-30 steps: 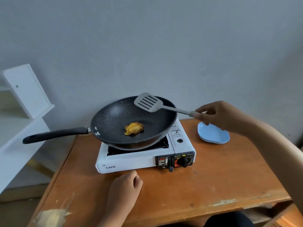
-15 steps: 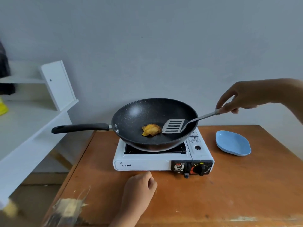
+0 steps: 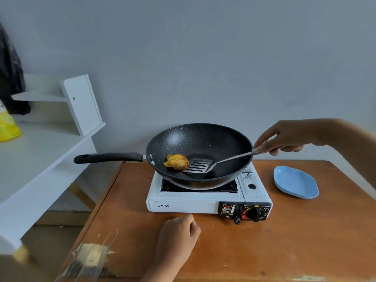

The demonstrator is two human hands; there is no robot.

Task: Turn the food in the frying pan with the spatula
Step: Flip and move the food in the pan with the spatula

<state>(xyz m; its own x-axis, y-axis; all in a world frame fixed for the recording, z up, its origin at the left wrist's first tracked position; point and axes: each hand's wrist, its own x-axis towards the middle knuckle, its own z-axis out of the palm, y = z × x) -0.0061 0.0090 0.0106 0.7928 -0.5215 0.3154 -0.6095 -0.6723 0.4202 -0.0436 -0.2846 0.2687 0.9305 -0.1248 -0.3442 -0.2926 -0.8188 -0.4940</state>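
Head view, items as seen:
Frying pan (image 3: 203, 143): black, speckled, seated on a white portable gas stove (image 3: 183, 204) marked CAPA; long black handle pointing left past the table edge.
Food (image 3: 176, 161): one golden-yellow lump on the pan floor, left of centre.
Spatula (image 3: 198, 165): slotted metal blade lying low in the pan, its left edge touching the food's right side; thin shaft rising right over the pan rim.
Right hand (image 3: 284, 139): above and just right of the pan rim, fingers pinched around the end of the spatula shaft.
Left hand (image 3: 177, 235): resting on the wooden table (image 3: 284, 241) just in front of the stove, fingers curled loosely inward, holding nothing.
Blue dish (image 3: 296, 182): shallow, on the table right of the stove, apart from it.
White shelf unit (image 3: 40, 151): left of the table, bearing a yellow object (image 3: 8, 127), partly cut off
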